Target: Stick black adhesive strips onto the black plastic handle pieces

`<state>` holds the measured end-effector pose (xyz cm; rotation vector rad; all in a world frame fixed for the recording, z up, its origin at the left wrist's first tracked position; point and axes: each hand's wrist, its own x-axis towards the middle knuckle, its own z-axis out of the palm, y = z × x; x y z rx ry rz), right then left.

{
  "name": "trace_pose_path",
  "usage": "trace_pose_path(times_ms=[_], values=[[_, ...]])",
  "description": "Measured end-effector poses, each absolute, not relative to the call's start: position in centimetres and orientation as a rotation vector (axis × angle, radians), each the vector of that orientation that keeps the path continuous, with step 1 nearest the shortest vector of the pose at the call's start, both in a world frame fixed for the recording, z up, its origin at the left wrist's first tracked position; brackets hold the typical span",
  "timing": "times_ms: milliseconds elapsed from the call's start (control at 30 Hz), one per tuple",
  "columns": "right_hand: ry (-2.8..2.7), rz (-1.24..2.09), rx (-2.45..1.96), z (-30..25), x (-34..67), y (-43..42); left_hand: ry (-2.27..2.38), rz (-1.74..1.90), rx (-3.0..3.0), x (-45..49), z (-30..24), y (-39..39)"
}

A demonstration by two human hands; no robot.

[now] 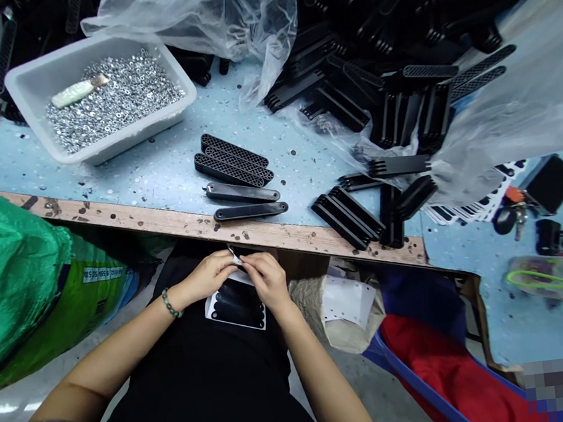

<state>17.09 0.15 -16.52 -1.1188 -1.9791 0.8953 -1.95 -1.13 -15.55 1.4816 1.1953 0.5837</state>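
Over my lap, just below the table edge, my left hand (215, 272) and my right hand (267, 276) meet with fingers pinched. Between their fingertips is the bent upper part of a white-backed sheet of black strip stickers (236, 306). Its lower part rests against my dark clothing, with rounded strip ends along its sides. Fingers hide some of the sheet's top. Straight ahead on the table lie two smooth black bars (251, 211) with a hole at each end. Behind them sit several black bars with a cross-hatched face (233, 161).
A white bin (104, 152) of small metal nuts stands at left, a pale-handled tool in it. Black slotted parts (347, 217) pile up at right near clear plastic bags (516, 105). A green sack (17, 279) is left of me; a red-lined blue container (438, 362) is right.
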Motion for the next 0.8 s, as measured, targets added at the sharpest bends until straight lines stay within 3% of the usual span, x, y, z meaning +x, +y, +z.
trace_pose_path(times_ms=[333,500,600,667,800], values=[[-1.451,1.047,-1.192,-13.3,18.1,0.5,1.508,0.393,1.370,-3.5,-17.3,-2.3],[-1.732,0.925,-1.018,-8.1,18.4,6.4,1.473,0.403,1.439,-7.4,-9.8,-1.3],[-1.925,0.789,-1.003,-5.9,16.7,10.6,1.644,0.725,1.386,-9.6,-6.1,2.7],[-2.042,0.726,-0.970,-5.2,14.9,13.0,1.746,0.931,1.375,-10.3,-5.6,6.3],[-2.233,0.636,-0.906,-5.4,11.1,16.2,1.647,0.906,1.296,-10.2,-7.5,11.5]])
